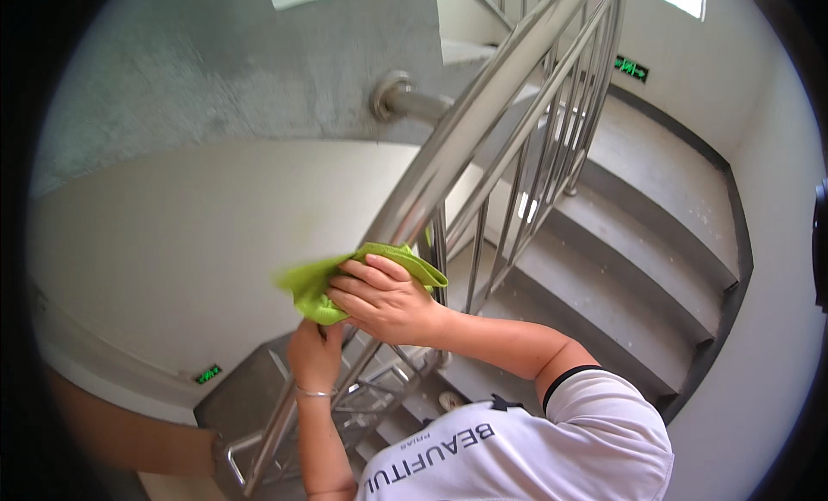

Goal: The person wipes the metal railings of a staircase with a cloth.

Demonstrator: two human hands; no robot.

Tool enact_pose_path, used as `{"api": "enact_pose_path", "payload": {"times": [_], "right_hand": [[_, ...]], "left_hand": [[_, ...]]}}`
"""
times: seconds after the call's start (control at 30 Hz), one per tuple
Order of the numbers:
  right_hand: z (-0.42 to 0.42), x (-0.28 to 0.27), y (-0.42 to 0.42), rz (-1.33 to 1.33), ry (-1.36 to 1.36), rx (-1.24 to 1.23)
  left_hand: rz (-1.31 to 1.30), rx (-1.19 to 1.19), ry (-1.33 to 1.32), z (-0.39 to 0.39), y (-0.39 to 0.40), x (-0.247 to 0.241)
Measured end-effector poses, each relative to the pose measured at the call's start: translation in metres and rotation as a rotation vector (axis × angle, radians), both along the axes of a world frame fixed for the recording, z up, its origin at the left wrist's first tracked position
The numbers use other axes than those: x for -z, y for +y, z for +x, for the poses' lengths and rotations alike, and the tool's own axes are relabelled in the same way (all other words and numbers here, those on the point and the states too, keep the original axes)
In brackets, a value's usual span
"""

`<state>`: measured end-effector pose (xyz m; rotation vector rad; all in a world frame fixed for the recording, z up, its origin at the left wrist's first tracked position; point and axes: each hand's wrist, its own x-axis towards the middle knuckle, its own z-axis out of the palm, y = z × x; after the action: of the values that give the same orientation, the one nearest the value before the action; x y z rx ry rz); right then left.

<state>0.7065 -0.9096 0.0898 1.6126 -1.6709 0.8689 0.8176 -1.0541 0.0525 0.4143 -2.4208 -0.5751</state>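
Note:
A lime-green cleaning cloth [314, 287] lies folded over the thick stainless-steel handrail [446, 158] of a staircase. My right hand [385, 297] presses the cloth down onto the rail from above, its fingers curled over it. Just below, my left hand [315, 353] is at the cloth's lower edge, along the line of the rail, with a thin bracelet at the wrist. The cloth covers its fingertips. The cloth's left end is blurred.
Thin steel balusters [517, 203] stand below the rail. Grey steps [621, 242] curve up on my right. A steel bracket [414, 103] joins the rail to a grey concrete face [259, 80]. Green exit signs [631, 68] are on the walls. A lower flight shows beneath.

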Motion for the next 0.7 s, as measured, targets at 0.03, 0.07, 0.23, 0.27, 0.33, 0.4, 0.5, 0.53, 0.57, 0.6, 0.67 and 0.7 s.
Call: {"api": "enact_pose_path", "payload": {"times": [0.03, 0.07, 0.23, 0.27, 0.33, 0.4, 0.5, 0.53, 0.57, 0.6, 0.67, 0.7], "right_hand": [[-0.009, -0.003, 0.002, -0.041, 0.09, 0.036], [-0.021, -0.013, 0.013, -0.018, 0.097, 0.084], [-0.125, -0.105, 0.078, -0.123, 0.176, 0.5], [-0.153, -0.13, 0.097, -0.149, 0.191, 0.575], [-0.189, -0.187, 0.13, -0.069, 0.04, 0.82], [-0.219, -0.214, 0.157, -0.124, 0.106, 0.855], [-0.224, -0.201, 0.148, -0.105, 0.183, 0.84], [-0.216, -0.189, 0.142, -0.068, 0.204, 0.811], [-0.205, -0.177, 0.137, -0.03, 0.229, 0.785], [-0.186, -0.162, 0.129, -0.013, 0.16, 0.708], [-0.154, -0.138, 0.115, 0.043, 0.159, 0.608], [-0.136, -0.127, 0.108, 0.072, 0.153, 0.602]], "left_hand": [[0.021, 0.015, -0.042, -0.001, 0.005, -0.004], [0.04, 0.027, -0.085, -0.004, 0.013, -0.011], [0.055, 0.006, -0.087, 0.005, 0.009, -0.015], [0.05, 0.019, -0.073, 0.005, 0.009, -0.014], [0.06, 0.044, -0.075, 0.005, 0.009, -0.015], [0.102, 0.098, -0.095, 0.001, 0.014, -0.017], [0.033, 0.14, -0.042, 0.007, 0.012, -0.018], [0.048, 0.154, -0.062, 0.009, 0.011, -0.021], [0.064, 0.171, -0.079, 0.01, 0.009, -0.026], [0.085, 0.185, -0.107, 0.012, 0.007, -0.027], [0.146, 0.189, -0.135, 0.011, 0.006, -0.031], [0.176, 0.204, -0.153, 0.008, 0.008, -0.03]]}}
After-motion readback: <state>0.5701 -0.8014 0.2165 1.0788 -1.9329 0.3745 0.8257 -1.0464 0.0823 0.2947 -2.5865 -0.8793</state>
